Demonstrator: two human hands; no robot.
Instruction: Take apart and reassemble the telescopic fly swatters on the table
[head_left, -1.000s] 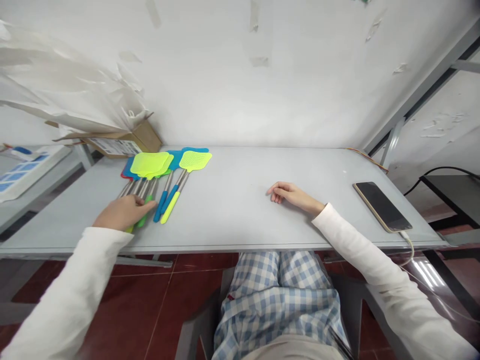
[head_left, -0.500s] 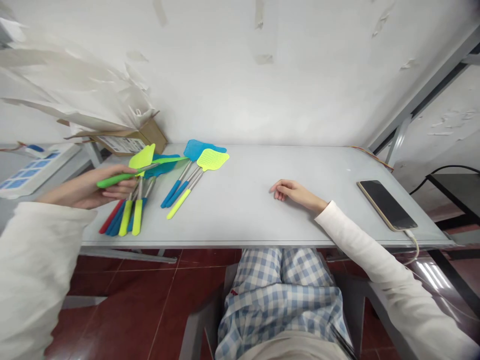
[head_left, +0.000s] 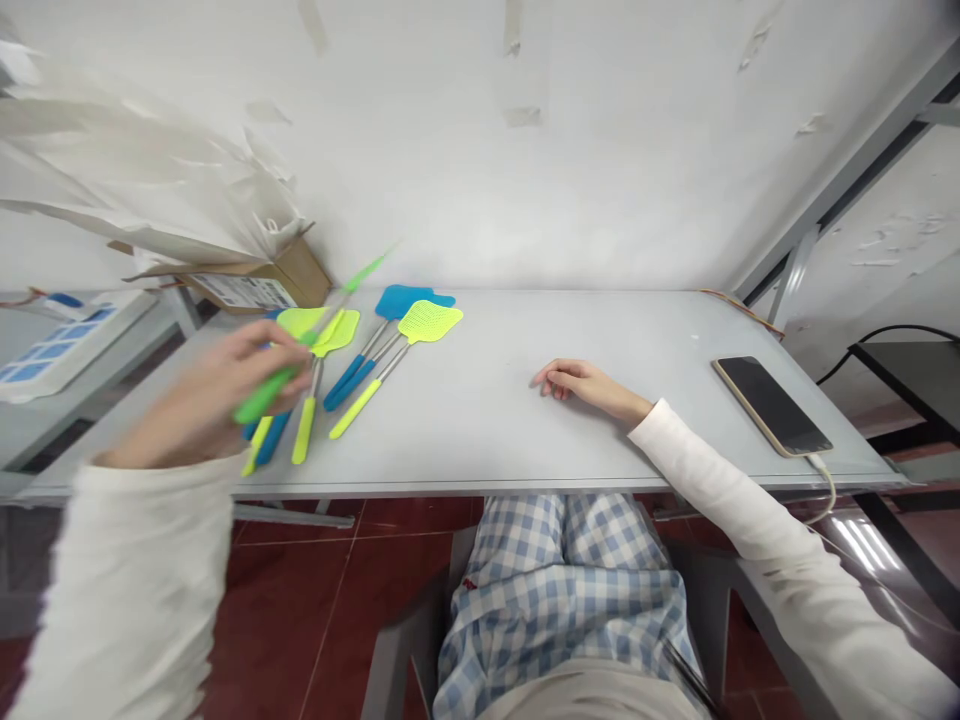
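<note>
Swatter (head_left: 264, 398), green, aslant in the left hand (head_left: 206, 392), head foremost

Nothing here that we can read
We see a printed label (head_left: 244, 291) on the box (head_left: 303, 273), its lines too small for us to make out, and a red mark (head_left: 469, 584) on the trousers (head_left: 559, 610), likewise too tiny for us to read.

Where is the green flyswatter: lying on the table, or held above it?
Held above: in the left hand, the green flyswatter slants upward, its head showing against the wall.
</note>
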